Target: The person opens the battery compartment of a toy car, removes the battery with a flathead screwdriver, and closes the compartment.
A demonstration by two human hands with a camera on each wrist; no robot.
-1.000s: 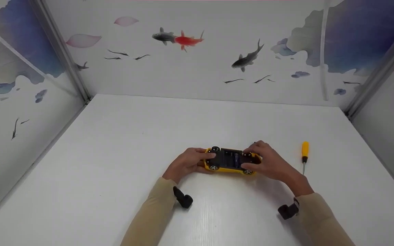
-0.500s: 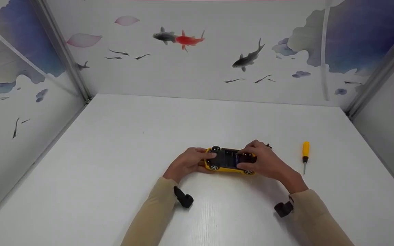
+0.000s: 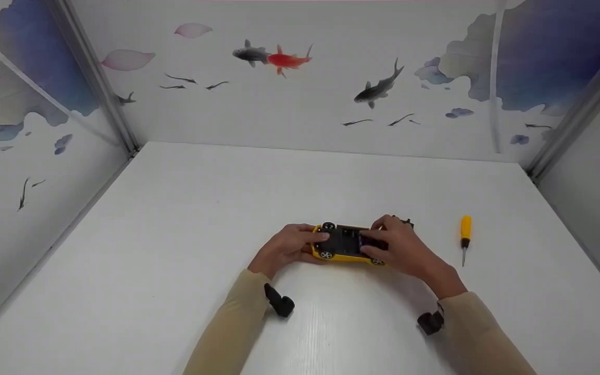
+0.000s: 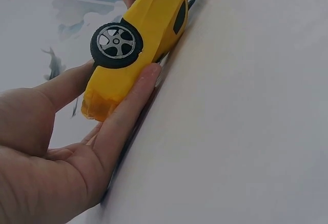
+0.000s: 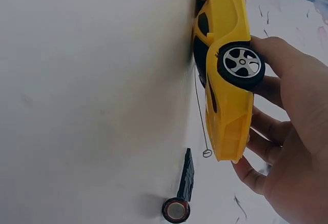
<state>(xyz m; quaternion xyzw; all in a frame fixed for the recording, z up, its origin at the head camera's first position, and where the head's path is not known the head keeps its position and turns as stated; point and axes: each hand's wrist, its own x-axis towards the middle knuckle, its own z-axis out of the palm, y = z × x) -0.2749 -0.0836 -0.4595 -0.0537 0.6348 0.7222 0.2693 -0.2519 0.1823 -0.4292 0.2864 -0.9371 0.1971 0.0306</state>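
A yellow toy car (image 3: 354,259) lies upside down on the table, with its dark underside (image 3: 335,244) facing up and a recessed compartment (image 3: 351,240) in the middle. My left hand (image 3: 290,245) grips one end, its thumb on the underside and its fingers below the body. At the opposite end, my right hand (image 3: 407,245) has thumb and fingers curled over the car by the compartment, partly hiding it. In the right wrist view, that thumb lies close behind a wheel (image 5: 241,64). A thin wire (image 5: 201,114) with a looped end shows beside the car.
A screwdriver (image 3: 465,229) with a yellow handle lies to the right. Behind my right hand, a small black part (image 3: 409,222) is half hidden. The right wrist view shows a flat black piece (image 5: 187,175) and a round metal-ended cylinder (image 5: 176,210). Printed walls (image 3: 310,114) border the table.
My right hand has shifted slightly left and inward over the underside, covering more of the compartment. The black part behind it has come into view. My left hand stays in place.
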